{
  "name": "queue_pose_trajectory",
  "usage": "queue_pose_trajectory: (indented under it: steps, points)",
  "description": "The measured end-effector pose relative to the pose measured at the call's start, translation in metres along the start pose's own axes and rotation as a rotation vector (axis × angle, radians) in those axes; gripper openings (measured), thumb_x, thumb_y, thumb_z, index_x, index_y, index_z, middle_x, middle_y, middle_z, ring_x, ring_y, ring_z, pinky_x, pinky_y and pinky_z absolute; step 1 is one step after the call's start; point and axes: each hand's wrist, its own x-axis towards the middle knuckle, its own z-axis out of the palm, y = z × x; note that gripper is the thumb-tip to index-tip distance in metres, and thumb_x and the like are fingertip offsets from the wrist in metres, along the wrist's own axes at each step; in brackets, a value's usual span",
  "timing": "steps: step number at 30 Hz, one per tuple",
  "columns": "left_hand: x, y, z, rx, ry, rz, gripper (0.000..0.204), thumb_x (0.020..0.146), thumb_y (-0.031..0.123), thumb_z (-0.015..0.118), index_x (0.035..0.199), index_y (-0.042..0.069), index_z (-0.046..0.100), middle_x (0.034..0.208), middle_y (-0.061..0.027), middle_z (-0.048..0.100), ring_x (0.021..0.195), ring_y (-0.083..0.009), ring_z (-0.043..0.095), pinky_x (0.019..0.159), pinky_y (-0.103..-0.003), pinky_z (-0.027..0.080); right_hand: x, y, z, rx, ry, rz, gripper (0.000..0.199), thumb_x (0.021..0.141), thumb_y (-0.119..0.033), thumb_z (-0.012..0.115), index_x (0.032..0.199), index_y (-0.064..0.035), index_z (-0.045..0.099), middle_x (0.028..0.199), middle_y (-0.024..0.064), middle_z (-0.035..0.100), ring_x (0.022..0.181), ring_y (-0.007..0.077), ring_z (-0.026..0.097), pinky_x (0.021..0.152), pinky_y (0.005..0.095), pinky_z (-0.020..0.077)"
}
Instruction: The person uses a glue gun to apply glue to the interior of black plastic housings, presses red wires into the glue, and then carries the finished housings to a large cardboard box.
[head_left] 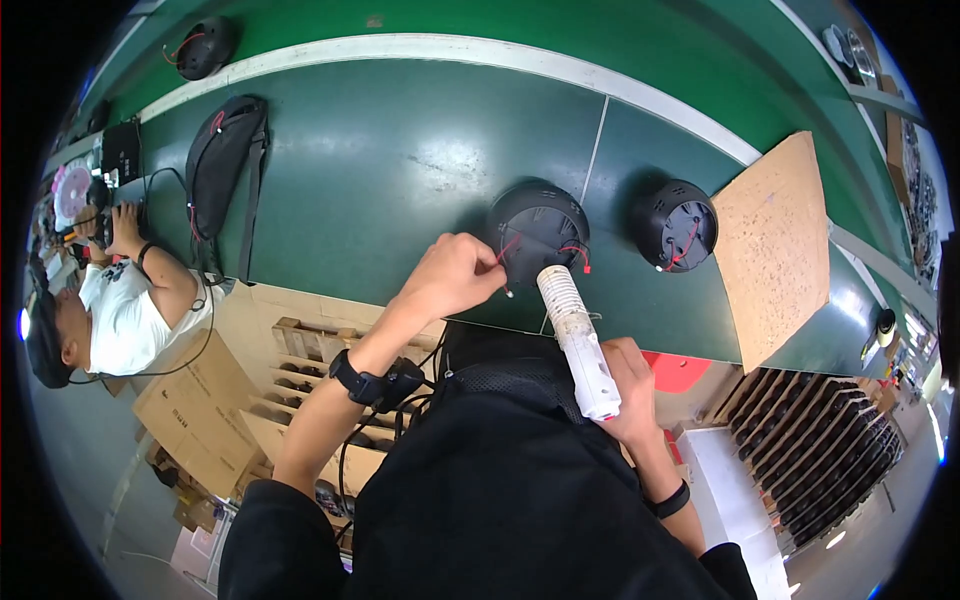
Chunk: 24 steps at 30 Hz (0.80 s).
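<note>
Heat gun (pixel 575 335), white with ribbed nozzle, is gripped by the right hand (pixel 630 385), fingers clamped round its body and partly hidden. Nozzle end is held at the near rim of a black bowl (pixel 540 222), set on the green desk (pixel 350 180) by its near edge; contact can't be told. Thin wire (pixel 508 290) at the bowl's left is pinched by the left hand (pixel 455 277), thumb and fingertips together. Red wire (pixel 584 262) at the right is left loose. Second bowl (pixel 680 225) is placed rightward, beside cardboard sheet (pixel 780 250).
</note>
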Motion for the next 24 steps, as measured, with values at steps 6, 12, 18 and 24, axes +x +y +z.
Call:
queue_pose_trajectory:
  steps: [6, 12, 18, 24]
  points:
    - [0.006, -0.012, -0.015, -0.173, 0.121, 0.086, 0.013, 0.094, 0.007, 0.060, 0.089, -0.003, 0.067, 0.074, -0.0090, 0.072, 0.068, -0.0138, 0.070, 0.063, -0.028, 0.056, 0.007, 0.000, 0.003, -0.031, 0.028, -0.024, 0.026, 0.072, -0.004, 0.072, 0.096, 0.0024, 0.065, 0.089, 0.0163, 0.061, 0.078, 0.0355, 0.063, 0.069, 0.0429, 0.0519]
    - [0.039, 0.018, -0.052, -0.356, 0.015, 0.059, 0.015, 0.100, 0.011, 0.061, 0.105, -0.001, 0.066, 0.073, -0.0036, 0.067, 0.064, -0.0089, 0.061, 0.057, -0.025, 0.051, 0.024, -0.004, 0.008, -0.048, 0.028, -0.083, 0.028, 0.070, -0.006, 0.074, 0.096, 0.0019, 0.065, 0.090, 0.0153, 0.062, 0.078, 0.0349, 0.061, 0.069, 0.0429, 0.0504]
    - [0.065, 0.026, -0.051, -0.364, -0.051, 0.217, 0.017, 0.098, 0.009, 0.063, 0.108, -0.003, 0.070, 0.082, -0.0063, 0.070, 0.077, -0.0102, 0.065, 0.072, -0.027, 0.055, 0.025, -0.005, 0.011, -0.132, -0.033, -0.103, 0.032, 0.069, -0.009, 0.076, 0.098, 0.0011, 0.067, 0.096, 0.0147, 0.063, 0.085, 0.0343, 0.061, 0.075, 0.0430, 0.0490]
    - [0.070, 0.022, -0.053, -0.274, -0.034, 0.225, 0.019, 0.095, 0.007, 0.065, 0.109, -0.002, 0.073, 0.089, -0.0084, 0.072, 0.084, -0.0135, 0.068, 0.081, -0.029, 0.056, 0.028, -0.006, 0.016, -0.152, -0.008, -0.104, 0.035, 0.070, -0.011, 0.075, 0.101, 0.0013, 0.066, 0.092, 0.0131, 0.060, 0.084, 0.0326, 0.059, 0.074, 0.0427, 0.0455]
